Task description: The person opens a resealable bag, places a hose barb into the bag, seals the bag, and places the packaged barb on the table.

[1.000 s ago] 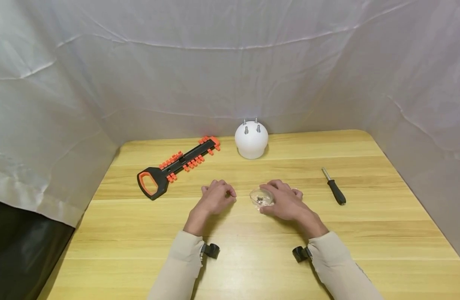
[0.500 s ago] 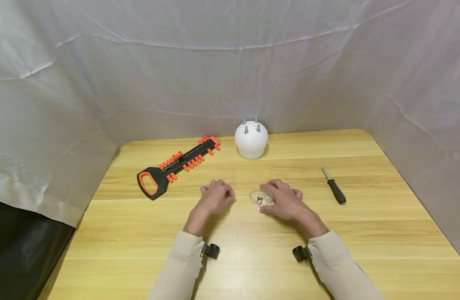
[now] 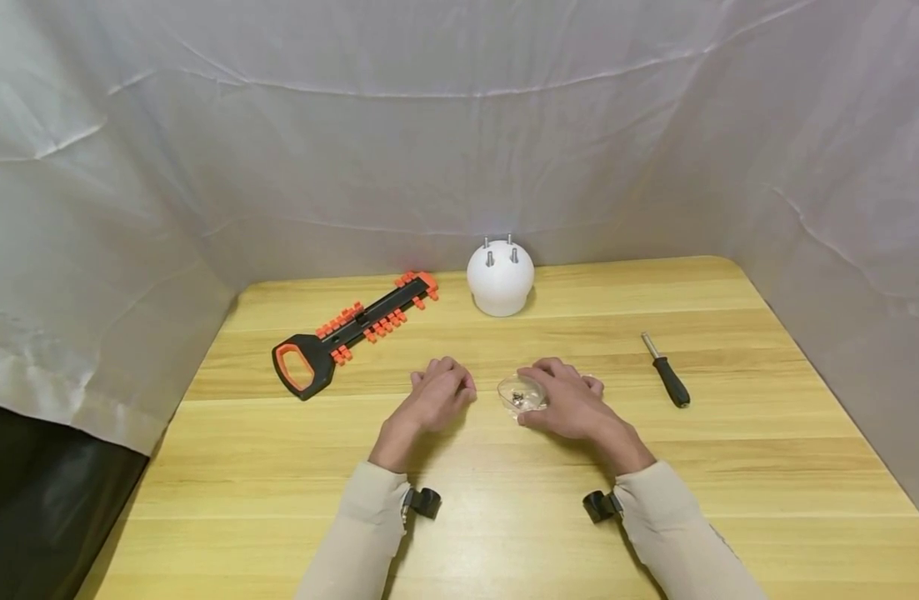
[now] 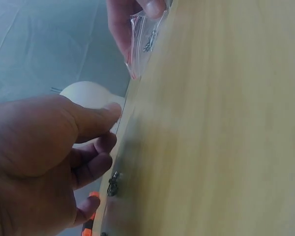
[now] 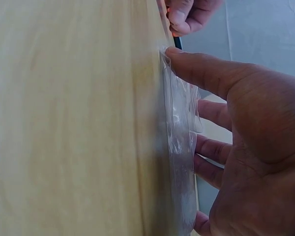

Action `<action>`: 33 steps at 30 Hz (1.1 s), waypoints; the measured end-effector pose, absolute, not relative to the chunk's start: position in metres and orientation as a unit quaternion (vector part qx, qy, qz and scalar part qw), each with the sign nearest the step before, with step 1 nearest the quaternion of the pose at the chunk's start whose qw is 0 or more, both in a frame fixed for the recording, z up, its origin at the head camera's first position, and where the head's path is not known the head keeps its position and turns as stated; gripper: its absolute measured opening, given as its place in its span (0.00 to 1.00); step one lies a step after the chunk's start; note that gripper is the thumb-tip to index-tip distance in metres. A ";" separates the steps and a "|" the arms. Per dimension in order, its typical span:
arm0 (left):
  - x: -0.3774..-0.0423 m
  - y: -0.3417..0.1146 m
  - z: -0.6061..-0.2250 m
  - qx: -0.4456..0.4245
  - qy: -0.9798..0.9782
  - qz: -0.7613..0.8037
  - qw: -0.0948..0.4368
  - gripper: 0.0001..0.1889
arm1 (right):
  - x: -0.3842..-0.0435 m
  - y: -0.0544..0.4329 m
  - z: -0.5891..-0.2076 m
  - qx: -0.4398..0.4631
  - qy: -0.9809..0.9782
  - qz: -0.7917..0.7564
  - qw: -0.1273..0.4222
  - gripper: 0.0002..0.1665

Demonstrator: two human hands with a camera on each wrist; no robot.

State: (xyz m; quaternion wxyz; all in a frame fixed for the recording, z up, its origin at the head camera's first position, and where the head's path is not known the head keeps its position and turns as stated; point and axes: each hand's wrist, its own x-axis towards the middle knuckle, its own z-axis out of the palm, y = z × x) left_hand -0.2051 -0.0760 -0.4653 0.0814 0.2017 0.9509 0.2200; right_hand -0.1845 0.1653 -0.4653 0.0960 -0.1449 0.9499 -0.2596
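Observation:
My right hand [image 3: 567,402] holds a clear zip-lock bag [image 3: 513,390] on the table, thumb on the near side and fingers on the far side. Its mouth faces left and stands apart, and several small screws [image 3: 518,400] lie inside. In the right wrist view, the crumpled plastic bag [image 5: 179,147] lies between thumb and fingers. To the left of the bag, my left hand [image 3: 435,396] has curled fingers, thumb near the forefinger. Whether it pinches anything cannot be made out. Another little heap of screws [image 4: 113,184] lies by its lower fingers in the left wrist view.
A black and orange rack with clips [image 3: 354,331] lies at the left. Behind the hands stands a white rounded object [image 3: 500,283] with several metal pins on top. A black-handled driver [image 3: 671,382] lies at the right. Grey cloth [image 3: 459,150] hangs around the wooden table [image 3: 504,533].
My left hand has shifted slightly right, nearer the bag, and its fingers look more curled. The right hand and the bag have stayed in place.

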 end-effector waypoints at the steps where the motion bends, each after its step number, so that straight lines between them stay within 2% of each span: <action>1: -0.205 -0.075 -0.465 0.206 0.949 0.226 0.080 0.05 | -0.184 0.165 -0.465 -0.145 0.950 -0.260 0.096 0.44; 33: -0.207 -0.025 -0.464 0.264 0.938 0.215 0.071 0.08 | -0.184 0.166 -0.467 -0.142 0.951 -0.258 0.098 0.44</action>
